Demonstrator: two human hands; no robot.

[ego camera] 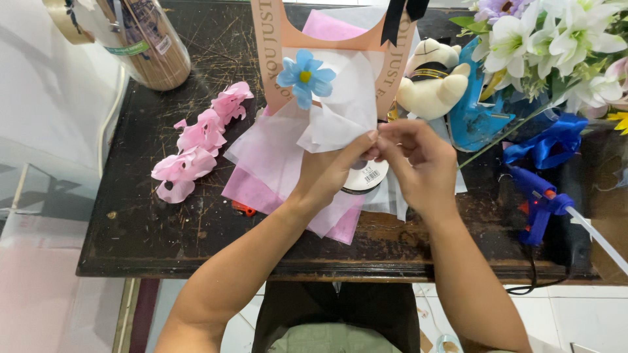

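Note:
My left hand (330, 171) and my right hand (418, 160) meet over the middle of the dark wooden table (163, 235), fingertips pinched together on something small that I cannot make out. Under them lies a roll of white ribbon (366, 180) on sheets of pink and white tissue paper (275, 157). Just beyond stands a peach paper gift bag (271, 59) stuffed with white tissue and carrying a blue fabric flower (305, 77) on its front.
Pink fabric petals (199, 140) lie in a row to the left. A plush toy (432, 78) and a blue wrapped object sit behind my right hand. White artificial flowers (556, 46), blue ribbon (546, 144) and a blue glue gun (540, 202) crowd the right side. A cylindrical container (154, 46) stands far left.

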